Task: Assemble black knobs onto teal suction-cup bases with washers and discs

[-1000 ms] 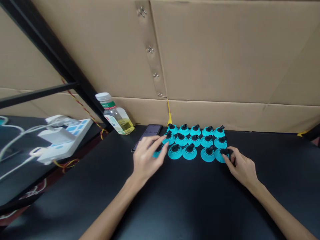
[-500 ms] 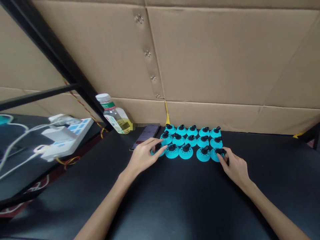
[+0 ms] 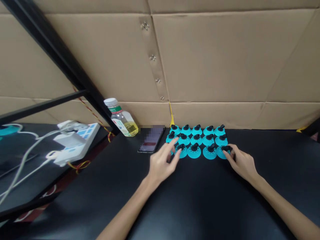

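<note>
The left hand has slid rightward along the front row since the earlier frame, while the right hand has stayed at that row's far end. The right thumb and fingers are closed in a pinch on the black plastic knob of the end disc. The left hand is loosely open, with its fingers curled and spread, and has hold of nothing that shows. Its fingertips reach toward 12 o'clock over the left end of the block, but I cannot tell whether they touch anything.

Turquoise plastic discs stand in three rows of five on the black tabletop, at 12 o'clock from the hands. Each visible disc already carries a black knob, though the left hand hides most of the front row's first disc. No loose knob or disc shows. A smartphone lies at 11 o'clock, beside a clear plastic bottle holding yellow liquid.
</note>
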Demonstrator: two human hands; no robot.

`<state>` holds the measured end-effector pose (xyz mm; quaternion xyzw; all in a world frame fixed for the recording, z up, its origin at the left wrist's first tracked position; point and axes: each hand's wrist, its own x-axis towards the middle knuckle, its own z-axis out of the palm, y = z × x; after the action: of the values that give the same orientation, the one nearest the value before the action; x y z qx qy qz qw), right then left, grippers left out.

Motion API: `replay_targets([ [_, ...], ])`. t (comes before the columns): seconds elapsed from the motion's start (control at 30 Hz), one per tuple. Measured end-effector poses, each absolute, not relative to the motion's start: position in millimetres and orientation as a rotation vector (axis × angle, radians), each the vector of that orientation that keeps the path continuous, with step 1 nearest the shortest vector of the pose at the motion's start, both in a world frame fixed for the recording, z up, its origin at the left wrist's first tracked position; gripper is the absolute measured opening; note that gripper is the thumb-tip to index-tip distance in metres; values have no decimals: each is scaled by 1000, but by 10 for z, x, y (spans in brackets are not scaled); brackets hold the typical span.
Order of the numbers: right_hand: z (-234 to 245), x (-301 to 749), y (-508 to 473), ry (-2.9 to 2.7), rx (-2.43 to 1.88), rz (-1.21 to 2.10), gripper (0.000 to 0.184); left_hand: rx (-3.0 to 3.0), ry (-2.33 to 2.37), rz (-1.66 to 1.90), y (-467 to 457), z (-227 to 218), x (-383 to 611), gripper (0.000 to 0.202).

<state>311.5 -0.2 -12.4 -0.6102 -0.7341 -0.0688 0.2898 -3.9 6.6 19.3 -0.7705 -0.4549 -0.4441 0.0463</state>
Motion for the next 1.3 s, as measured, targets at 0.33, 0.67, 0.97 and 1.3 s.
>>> replay_targets([
  [0.33,-109,3113,-5,-1943,-1653,-111,42,-2802,-1262,-1179,-125,-36,251,28],
  [0.67,-104,3132,9,-1969,-1641,-149,42,-2790,-1341,-1084,-70,-25,276,25],
  [0.97,-91,3144,11,-1957,-1663,-104,41,-2788,-1180,-996,-19,-4,631,25],
  [1.3,-68,3142,12,-1964,-1685,-67,40,-2828,-1239,-1029,-10,-51,642,23],
])
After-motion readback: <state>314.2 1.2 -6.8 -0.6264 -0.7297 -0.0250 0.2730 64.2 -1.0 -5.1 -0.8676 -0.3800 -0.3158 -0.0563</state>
